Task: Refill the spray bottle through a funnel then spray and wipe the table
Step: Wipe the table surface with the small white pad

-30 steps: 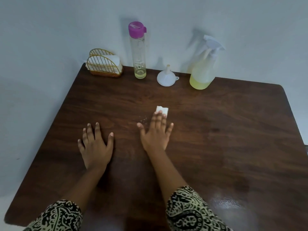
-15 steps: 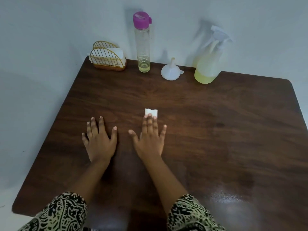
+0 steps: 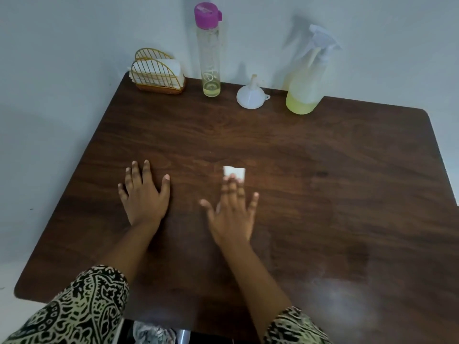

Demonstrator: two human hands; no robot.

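My right hand [image 3: 232,214] lies flat on the dark wooden table [image 3: 323,194], its fingers pressing a small folded white tissue [image 3: 234,173] that sticks out past the fingertips. My left hand [image 3: 144,194] rests flat beside it with fingers spread and nothing in it. At the back edge stand a clear spray bottle [image 3: 306,88] with yellow liquid in its lower part, a white funnel [image 3: 250,95] turned mouth down, and a tall clear bottle [image 3: 210,53] with a pink cap and a little yellow liquid at the bottom.
A gold wire napkin holder [image 3: 159,73] with white tissues sits at the back left corner. A pale wall rises right behind the table. The table's near right part shines with a wet-looking sheen [image 3: 347,301].
My right hand has slid the tissue left and then back right across the table. My left hand has stayed flat in place. The camera has tilted slightly.
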